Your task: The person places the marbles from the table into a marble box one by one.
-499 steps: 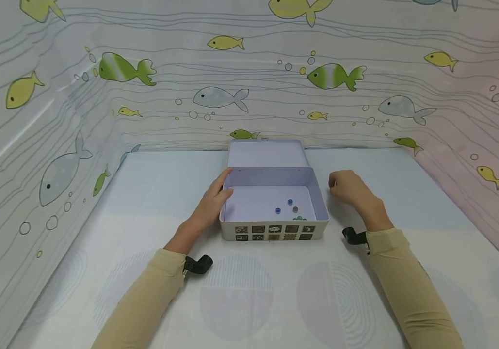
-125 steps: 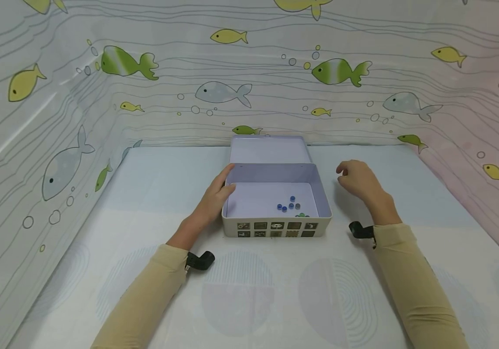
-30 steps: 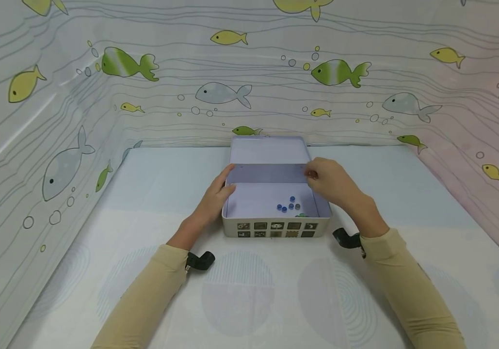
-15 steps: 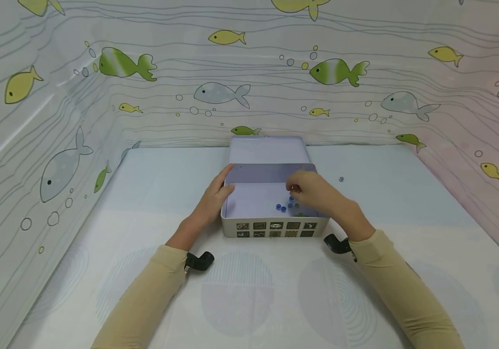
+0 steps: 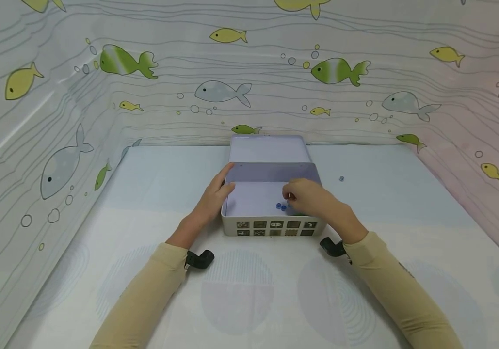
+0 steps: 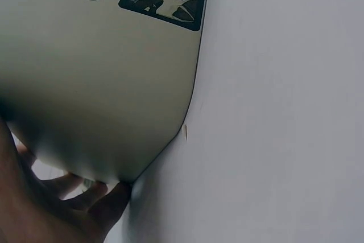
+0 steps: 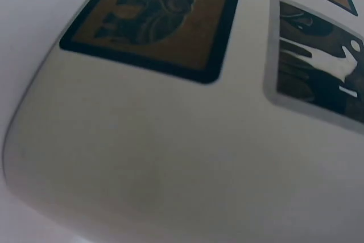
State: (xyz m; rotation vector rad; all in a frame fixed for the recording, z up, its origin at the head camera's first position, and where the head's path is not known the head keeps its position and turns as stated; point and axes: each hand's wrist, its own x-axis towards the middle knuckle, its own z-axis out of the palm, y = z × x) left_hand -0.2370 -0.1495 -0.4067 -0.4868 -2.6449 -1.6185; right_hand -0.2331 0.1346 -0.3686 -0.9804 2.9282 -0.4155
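A white tin box (image 5: 275,231), its lid (image 5: 270,149) folded back, stands on the table with small picture squares on its front. My left hand (image 5: 210,199) grips its left wall, thumb over the rim; in the left wrist view the fingers bend around the box's corner. My right hand (image 5: 308,196) reaches over the right wall into the box, fingers curled low over the beads. I cannot tell whether a bead is between the fingertips. Small blue beads (image 5: 278,206) show beside them; others are hidden by the hand. The right wrist view shows only box front and table.
A small blue-grey bead-like piece (image 5: 342,179) lies on the pale tablecloth to the right of the box. A fish-patterned sheet (image 5: 275,111) rises behind and along both sides. Each wrist carries a black camera (image 5: 201,259).
My right hand has moved from right of the box into it, down over the beads. The small piece on the table has come into view. My left hand keeps its grip.
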